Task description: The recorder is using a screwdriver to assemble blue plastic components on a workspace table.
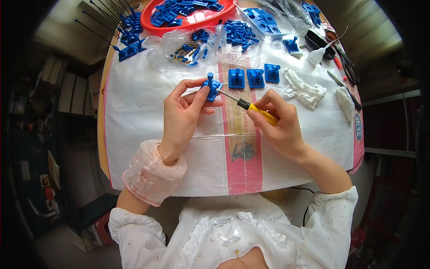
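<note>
Between the thumb and fingers of my left hand (186, 107) is a blue plastic part (214, 91) with a square base and an upright peg. My right hand (282, 123) grips a screwdriver (264, 114) by its yellow and black handle. The metal shaft points left, and its tip meets the side of the blue part; how it seats there is too small to tell. Just beyond, a row of similar blue parts stands on the table cover: one (236, 78) on the left, one (255, 78) in the middle and one (272, 72) on the right.
A red basin (154, 30) of blue pieces stands at the far side, near clear bags of small parts (186, 53) and blue pegs (242, 33). A clear tray (286, 28) holds blue plates. Crumpled white cloth (307, 89), scissors (348, 67) and a knife (351, 96) lie right.
</note>
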`<state>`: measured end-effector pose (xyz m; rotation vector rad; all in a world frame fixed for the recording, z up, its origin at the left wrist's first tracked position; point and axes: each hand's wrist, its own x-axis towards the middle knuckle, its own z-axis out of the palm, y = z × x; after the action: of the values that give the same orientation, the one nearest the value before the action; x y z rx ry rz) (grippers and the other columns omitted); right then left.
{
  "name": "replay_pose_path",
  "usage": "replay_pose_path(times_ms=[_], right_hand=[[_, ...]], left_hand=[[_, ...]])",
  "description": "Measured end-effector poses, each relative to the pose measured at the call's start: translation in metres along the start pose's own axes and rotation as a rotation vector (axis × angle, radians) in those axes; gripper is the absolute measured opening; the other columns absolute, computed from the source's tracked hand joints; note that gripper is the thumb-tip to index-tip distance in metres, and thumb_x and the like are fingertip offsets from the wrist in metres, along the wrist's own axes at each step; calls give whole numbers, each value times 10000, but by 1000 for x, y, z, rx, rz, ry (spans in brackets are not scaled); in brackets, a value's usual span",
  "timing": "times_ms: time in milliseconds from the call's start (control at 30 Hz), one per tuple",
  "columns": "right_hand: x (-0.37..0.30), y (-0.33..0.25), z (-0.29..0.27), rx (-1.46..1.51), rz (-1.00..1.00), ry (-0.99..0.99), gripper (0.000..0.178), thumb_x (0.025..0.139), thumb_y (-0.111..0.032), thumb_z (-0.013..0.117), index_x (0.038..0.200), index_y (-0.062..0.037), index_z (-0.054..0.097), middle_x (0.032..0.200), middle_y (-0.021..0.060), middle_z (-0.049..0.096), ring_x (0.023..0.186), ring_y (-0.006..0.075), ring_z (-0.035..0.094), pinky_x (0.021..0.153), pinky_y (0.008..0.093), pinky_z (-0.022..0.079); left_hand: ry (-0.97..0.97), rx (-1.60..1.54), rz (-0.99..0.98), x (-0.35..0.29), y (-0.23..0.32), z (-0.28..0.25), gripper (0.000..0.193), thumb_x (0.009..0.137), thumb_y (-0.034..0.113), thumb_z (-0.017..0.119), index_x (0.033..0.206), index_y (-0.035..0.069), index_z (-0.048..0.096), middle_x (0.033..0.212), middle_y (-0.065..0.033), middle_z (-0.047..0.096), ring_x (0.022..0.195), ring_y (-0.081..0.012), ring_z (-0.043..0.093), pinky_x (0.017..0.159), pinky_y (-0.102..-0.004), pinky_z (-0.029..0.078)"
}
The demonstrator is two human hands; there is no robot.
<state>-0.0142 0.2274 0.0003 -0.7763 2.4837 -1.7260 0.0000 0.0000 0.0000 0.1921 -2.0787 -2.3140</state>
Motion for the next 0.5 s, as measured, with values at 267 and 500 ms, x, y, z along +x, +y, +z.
replay_pose_path(times_ms=[267, 500], right_hand=[[0, -4, 3, 128, 145, -10, 197, 923, -48, 692, 907, 6, 503, 700, 105, 653, 637, 95, 632, 549, 243, 461], [1, -2, 5, 282, 186, -23, 183, 944, -55, 675, 912, -13, 500, 702, 68, 645, 644, 80, 616, 569, 233, 464]], left_hand=[[1, 48, 22, 0, 3, -4, 252, 1007, 128, 612, 1209, -19, 583, 998, -149, 749, 871, -209, 756, 648, -210, 591], [0, 42, 27, 0, 2, -4, 274, 1000, 167, 633, 1222, 9, 607, 995, -145, 751, 854, -196, 754, 636, -192, 561]])
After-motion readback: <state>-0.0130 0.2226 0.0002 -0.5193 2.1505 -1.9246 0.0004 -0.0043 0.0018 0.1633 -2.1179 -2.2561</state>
